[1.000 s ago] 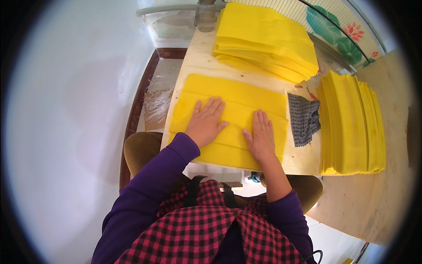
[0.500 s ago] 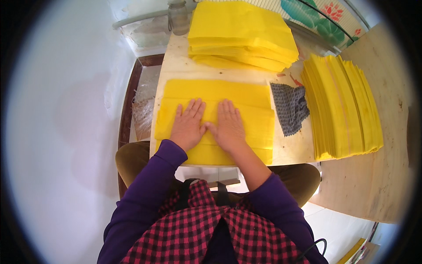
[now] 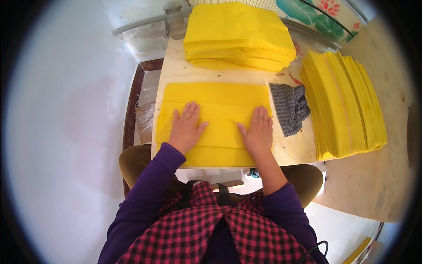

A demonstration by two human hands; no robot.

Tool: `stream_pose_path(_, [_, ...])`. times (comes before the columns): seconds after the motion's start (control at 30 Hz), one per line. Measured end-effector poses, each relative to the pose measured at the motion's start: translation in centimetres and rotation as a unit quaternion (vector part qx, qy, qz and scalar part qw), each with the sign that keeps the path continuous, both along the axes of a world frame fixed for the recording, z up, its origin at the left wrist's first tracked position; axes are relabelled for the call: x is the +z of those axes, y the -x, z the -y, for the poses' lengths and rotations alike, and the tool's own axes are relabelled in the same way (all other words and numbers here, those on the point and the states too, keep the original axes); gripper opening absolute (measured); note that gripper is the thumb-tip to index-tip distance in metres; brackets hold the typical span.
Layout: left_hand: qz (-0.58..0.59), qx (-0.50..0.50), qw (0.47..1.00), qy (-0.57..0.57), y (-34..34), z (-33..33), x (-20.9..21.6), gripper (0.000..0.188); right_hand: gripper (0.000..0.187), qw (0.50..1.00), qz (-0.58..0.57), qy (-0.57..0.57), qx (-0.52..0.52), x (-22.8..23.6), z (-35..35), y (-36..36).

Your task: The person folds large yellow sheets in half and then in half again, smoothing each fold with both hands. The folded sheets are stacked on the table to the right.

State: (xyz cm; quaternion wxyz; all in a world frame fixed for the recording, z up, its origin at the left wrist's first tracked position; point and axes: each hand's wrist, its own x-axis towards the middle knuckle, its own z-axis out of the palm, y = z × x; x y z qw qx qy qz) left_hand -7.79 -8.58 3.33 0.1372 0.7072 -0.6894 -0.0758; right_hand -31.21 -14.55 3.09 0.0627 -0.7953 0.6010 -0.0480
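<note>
Yellow sheet (image 3: 215, 94) lies flat under both palms-down hands.

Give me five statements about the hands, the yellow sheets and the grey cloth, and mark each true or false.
1. Both hands lie flat on the yellow sheet. True: the left hand and the right hand press on it with fingers spread.
2. The grey cloth lies to the left of the left hand. False: it lies to the right of the right hand, beside the sheet.
3. A stack of yellow sheets sits at the far end of the table. True.
4. The right hand holds the grey cloth. False: it rests on the sheet, next to the cloth.
5. A second yellow stack sits at the right. True.
</note>
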Motion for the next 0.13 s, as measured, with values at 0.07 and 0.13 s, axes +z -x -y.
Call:
stream_pose_path(0.07, [0.027,-0.025,0.999,0.027,1.2,0.5,0.3,0.062,0.083,1.0,-0.001,-0.006,0.0,0.1,0.0,0.0])
stream_pose_path(0.13, [0.041,-0.034,0.998,0.044,2.0,1.0,0.8,0.062,0.083,1.0,0.005,-0.007,0.003,0.1,0.1,0.0])
